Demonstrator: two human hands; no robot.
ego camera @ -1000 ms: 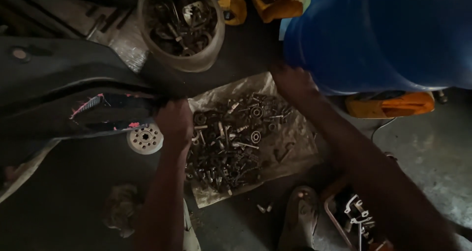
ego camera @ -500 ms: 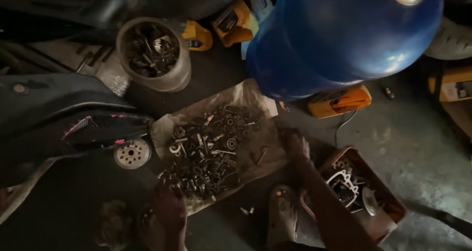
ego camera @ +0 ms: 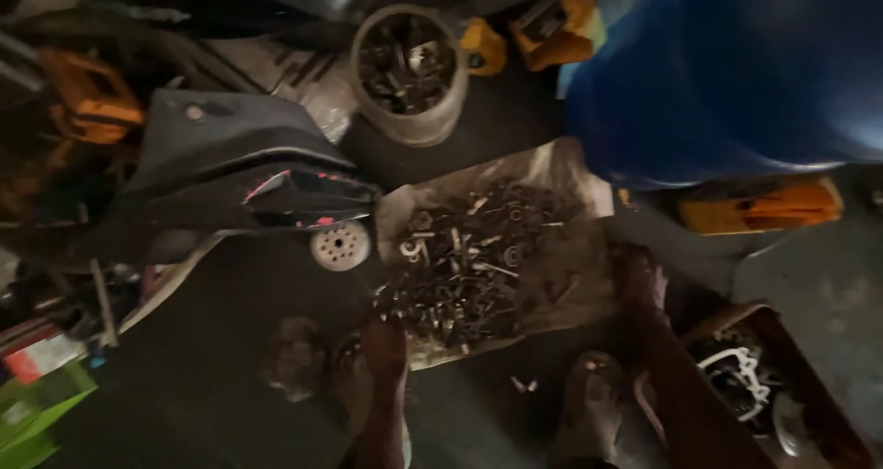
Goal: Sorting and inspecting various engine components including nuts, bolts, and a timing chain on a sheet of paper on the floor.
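Left hand (ego camera: 382, 345): lower centre, at the near edge of the pile; blurred, so whether its fingers are apart or together cannot be told.
Right hand (ego camera: 639, 280): right of centre, on the sheet's right edge, fingers loosely spread, holding nothing.
Pile of bolts and nuts (ego camera: 469, 267): centre frame, on a worn sheet (ego camera: 561, 170) on the floor.
Relation: pile lies up-frame of the left hand and left of the right; left is nearer.
Nearby: pot of parts (ego camera: 405, 69) upper centre, blue drum (ego camera: 736, 74) upper right.
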